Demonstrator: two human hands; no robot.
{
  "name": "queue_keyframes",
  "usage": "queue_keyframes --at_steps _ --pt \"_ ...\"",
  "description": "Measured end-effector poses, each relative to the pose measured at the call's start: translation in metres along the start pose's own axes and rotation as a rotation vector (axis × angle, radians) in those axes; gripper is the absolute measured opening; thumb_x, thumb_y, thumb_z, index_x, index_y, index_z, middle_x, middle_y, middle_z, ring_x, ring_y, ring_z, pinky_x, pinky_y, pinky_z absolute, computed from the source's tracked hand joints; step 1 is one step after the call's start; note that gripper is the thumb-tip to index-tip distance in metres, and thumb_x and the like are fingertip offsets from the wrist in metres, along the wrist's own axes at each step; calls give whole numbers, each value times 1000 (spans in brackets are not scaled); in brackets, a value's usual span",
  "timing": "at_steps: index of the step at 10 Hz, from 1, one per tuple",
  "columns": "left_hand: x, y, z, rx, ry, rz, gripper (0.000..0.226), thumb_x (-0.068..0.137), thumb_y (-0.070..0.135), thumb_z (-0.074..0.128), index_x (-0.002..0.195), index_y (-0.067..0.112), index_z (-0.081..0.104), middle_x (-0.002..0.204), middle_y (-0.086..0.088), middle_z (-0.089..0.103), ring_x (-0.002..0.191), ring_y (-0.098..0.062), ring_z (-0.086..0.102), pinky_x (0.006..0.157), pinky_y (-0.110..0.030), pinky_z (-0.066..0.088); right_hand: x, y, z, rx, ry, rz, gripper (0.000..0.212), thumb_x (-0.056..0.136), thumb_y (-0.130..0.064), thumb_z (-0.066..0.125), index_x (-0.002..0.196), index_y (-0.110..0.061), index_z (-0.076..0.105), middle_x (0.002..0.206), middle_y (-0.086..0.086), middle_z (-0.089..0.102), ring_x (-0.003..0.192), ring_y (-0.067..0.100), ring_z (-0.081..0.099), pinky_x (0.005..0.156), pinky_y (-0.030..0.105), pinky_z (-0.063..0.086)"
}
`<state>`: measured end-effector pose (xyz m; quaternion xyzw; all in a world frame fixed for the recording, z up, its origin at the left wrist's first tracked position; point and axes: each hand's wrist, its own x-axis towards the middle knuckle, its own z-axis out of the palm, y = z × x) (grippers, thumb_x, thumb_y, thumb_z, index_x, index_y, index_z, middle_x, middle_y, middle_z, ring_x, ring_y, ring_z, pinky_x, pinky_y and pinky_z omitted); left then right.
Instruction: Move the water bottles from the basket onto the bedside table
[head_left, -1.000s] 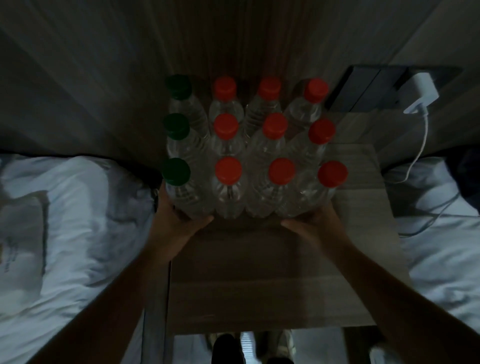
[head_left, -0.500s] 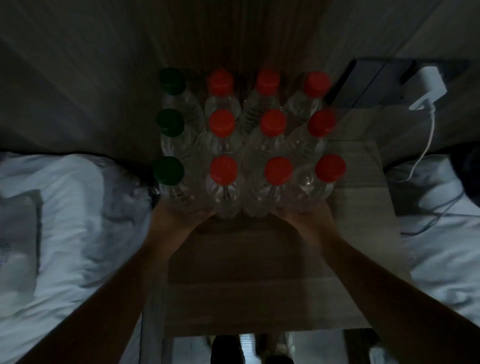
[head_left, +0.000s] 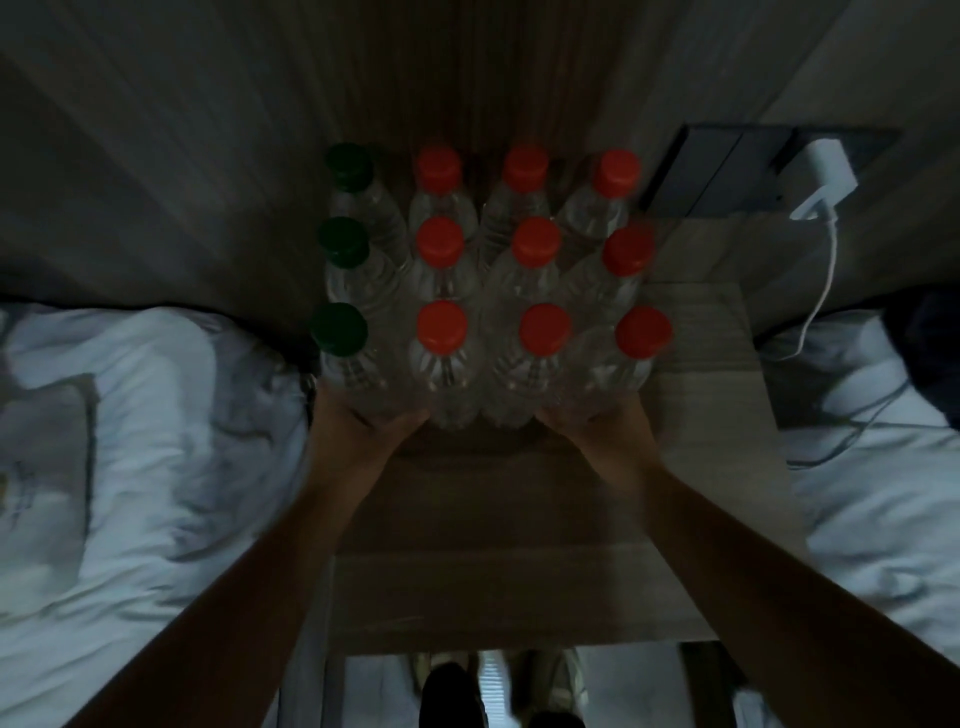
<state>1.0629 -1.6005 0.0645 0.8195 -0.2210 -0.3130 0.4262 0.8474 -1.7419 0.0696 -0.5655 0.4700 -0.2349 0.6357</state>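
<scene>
Both hands have slid the block of bottles a little farther back on the bench since a moment ago, toward the wall. Nearest, the left hand presses on the front green-cap bottle. The right hand presses on the front right red-cap bottle. Each grip is curled loosely against a bottle, pushing more than holding.

Twelve water bottles stand close together on the bedside table. They make three rows of four, with green caps down the left side and red caps on the rest. No basket shows in this view.

Beds lie on both sides. Farther back, a white charger is plugged in at the wall.

One hard push could tip the tall bottles like dominoes. The left column stands right at the table's edge, so one could drop onto the bed.
</scene>
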Motion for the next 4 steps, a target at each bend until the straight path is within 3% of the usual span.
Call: queue_keyframes --at_steps 1,2,3,4 --pt "1 -3 3 116 -12 -4 62 73 34 76 125 14 50 122 1 59 111 -11 57 87 -28 49 -2 11 -1 -182 44 5 83 51 -37 86 126 -25 50 118 -3 65 109 13 63 85 36 57" --pt "-21 7 0 61 -51 43 64 64 53 74 119 26 55 114 10 63 103 -1 60 80 -18 49 -10 31 -7 -353 54 121 101 37 -49 87 128 -40 43 122 -7 61 113 16 59 87 45 56" --pt "-53 22 -3 66 -152 66 52 73 34 74 121 26 54 115 10 61 107 -6 59 81 -17 49 -30 30 -10 -544 -1 183 98 41 -61 78 129 -43 41 121 -9 58 113 16 57 87 42 55" --pt "-86 53 -11 96 -131 -7 61 77 18 74 131 12 45 120 3 56 108 -14 56 84 -27 46 -53 17 -14 -520 -64 195 92 40 -70 78 123 -42 48 117 -9 62 109 18 61 86 42 55"
